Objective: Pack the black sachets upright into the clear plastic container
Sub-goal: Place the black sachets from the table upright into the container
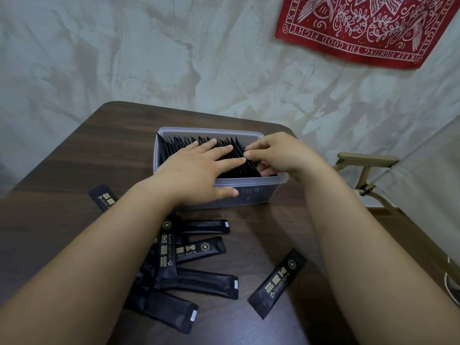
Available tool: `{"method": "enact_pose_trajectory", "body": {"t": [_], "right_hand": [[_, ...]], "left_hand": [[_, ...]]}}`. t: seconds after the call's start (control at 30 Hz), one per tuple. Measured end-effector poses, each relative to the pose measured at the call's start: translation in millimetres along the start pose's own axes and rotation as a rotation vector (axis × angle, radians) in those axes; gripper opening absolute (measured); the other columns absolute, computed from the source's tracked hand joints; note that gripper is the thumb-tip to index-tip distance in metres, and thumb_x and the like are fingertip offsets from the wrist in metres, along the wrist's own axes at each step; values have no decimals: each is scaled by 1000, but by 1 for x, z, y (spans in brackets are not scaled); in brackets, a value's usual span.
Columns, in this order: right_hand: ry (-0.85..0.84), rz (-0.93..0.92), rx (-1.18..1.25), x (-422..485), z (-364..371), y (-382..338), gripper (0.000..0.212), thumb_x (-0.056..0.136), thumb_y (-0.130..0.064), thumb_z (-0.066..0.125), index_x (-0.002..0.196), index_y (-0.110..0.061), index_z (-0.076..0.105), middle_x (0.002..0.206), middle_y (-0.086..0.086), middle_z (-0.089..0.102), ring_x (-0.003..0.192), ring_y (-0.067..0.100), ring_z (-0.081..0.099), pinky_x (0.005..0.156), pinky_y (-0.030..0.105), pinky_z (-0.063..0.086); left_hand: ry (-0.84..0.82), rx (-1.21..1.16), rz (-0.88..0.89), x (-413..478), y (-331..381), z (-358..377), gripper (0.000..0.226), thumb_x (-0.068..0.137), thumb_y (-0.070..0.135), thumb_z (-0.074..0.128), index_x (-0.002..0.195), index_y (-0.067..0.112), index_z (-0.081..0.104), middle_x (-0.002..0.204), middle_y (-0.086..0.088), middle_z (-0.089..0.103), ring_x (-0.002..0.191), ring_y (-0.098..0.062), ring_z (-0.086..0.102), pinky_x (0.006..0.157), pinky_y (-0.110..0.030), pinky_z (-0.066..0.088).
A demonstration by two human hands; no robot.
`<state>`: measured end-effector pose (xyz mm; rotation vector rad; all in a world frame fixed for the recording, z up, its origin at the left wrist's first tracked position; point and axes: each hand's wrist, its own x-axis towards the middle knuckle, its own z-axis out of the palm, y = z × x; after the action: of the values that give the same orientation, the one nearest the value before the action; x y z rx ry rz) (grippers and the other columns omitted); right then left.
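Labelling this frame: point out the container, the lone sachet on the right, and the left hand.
container (251, 181): head view, near rim.
lone sachet (277, 282): head view, middle of printed face.
left hand (195, 170): head view, back of hand.

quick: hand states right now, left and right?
Left hand: open, flat on the packed sachets in the container.
Right hand: curled at the row's end; grip cannot be told.

Your left grip (194, 168) lies palm down, fingers straight and spread, thumb stretched along the table's near side. Your right grip (276, 153) arches, fingers curled downward, tips meeting the left fingertips (239, 159); whether it holds anything is hidden. Your bare left forearm (99, 245) and right forearm (361, 232) converge from the near edge.
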<state>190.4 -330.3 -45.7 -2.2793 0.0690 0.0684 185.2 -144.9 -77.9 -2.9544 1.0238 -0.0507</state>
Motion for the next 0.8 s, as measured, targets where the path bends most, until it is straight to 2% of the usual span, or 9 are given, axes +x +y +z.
{"method": "enact_pose_trajectory", "body": {"t": [0.1,0.2,0.27,0.37,0.43,0.53,0.67,0.8], "right_hand": [[-38,10,72,0,-2,1,21,88,-12,64,108,-6,65,76,5,64,52,8,60,56,20,56],[-64,13,3,-3,-5,2,10,89,-12,63,96,-7,68,77,7,66,54,9,62,62,23,58],[-66,-1,-106,-6,-7,3,11,90,-16,62,95,-10,71,84,8,70,62,11,64,71,26,58],[-55,-66,-241,-17,-8,1,14,90,-22,63,99,-19,72,94,2,71,78,11,64,72,22,50],[-39,-121,-357,-25,-8,1,20,90,-26,62,108,-21,71,103,-5,68,94,10,61,80,22,45],[-38,-175,-450,-34,-5,6,34,90,-35,60,121,-22,64,122,-5,63,112,9,55,92,23,41],[-67,-219,-494,-41,-1,17,55,81,-38,70,132,-22,54,130,-6,58,118,7,52,90,17,36],[16,-292,-532,-41,0,22,52,82,-31,71,131,-23,55,124,-4,60,114,9,51,86,15,33]], "left_hand": [[-2,3,-1,0,0,0,72,93,66,32,152,44,-2,164,10,-5,151,-16,-8,122,-37,-1],[0,3,4,0,0,0,72,93,66,32,152,44,-3,164,10,-5,152,-16,-7,122,-38,-1],[3,3,3,1,0,0,72,93,66,33,152,44,-1,164,10,-5,152,-16,-7,122,-38,0],[1,2,2,1,0,1,71,93,66,32,152,44,-1,164,11,-5,152,-16,-7,123,-38,0],[4,1,4,2,-1,1,71,93,66,32,152,45,-1,164,11,-4,152,-16,-7,122,-38,0],[8,-1,4,2,-1,2,71,92,66,32,152,45,0,164,11,-4,152,-16,-6,122,-38,0],[6,-1,5,2,-1,1,71,92,66,33,152,44,0,164,12,-4,152,-15,-6,122,-37,0],[2,-8,4,2,-2,0,75,92,66,34,153,42,-1,164,12,-6,152,-15,-6,123,-37,0]]}}
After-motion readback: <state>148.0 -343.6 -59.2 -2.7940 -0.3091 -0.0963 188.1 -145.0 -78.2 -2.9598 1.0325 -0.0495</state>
